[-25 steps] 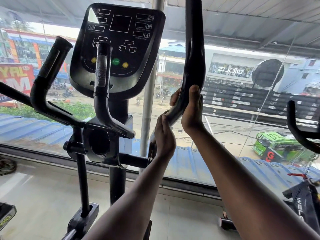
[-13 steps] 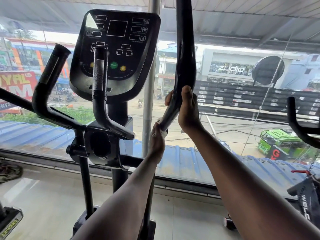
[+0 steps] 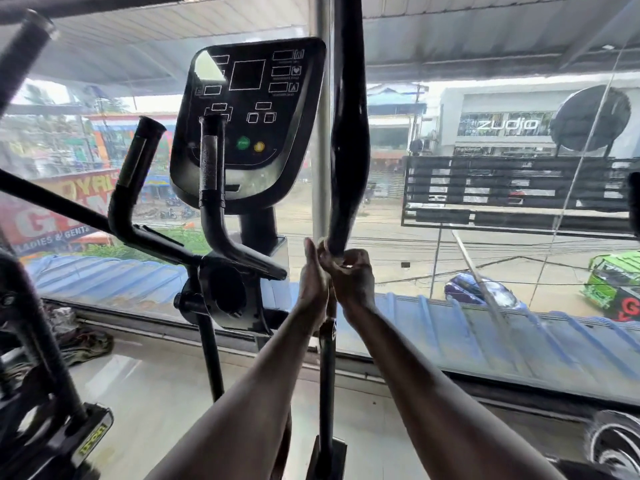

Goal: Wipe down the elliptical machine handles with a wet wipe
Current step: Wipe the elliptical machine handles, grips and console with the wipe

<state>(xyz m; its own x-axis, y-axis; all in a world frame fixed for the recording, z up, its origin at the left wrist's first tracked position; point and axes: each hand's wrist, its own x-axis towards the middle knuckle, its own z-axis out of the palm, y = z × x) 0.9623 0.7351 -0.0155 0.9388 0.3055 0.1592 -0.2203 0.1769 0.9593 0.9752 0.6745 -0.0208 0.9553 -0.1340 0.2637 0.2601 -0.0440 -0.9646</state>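
The elliptical's right moving handle (image 3: 348,140) is a long black bar that runs from the top of the view down to my hands. My right hand (image 3: 351,277) curls its fingers round the bar's narrow lower end. My left hand (image 3: 311,275) is seen edge-on, its fingers straight and pointing up, pressed against the left side of the same spot. A pale sliver between the two hands may be the wet wipe (image 3: 323,245); the rest of it is hidden. Two fixed black grips (image 3: 211,181) (image 3: 133,178) rise in front of the console (image 3: 249,116).
Another machine's frame and pedal (image 3: 86,441) fill the lower left. A big window (image 3: 485,306) closes off the front, with a street and shops behind it. A cloth heap (image 3: 79,341) lies on the tiled floor by the window. A black wheel (image 3: 613,445) shows at the lower right.
Both hands have slid down the right handle to its lower end and come close together. The view has swung right and pulled back, so the console now sits left of centre.
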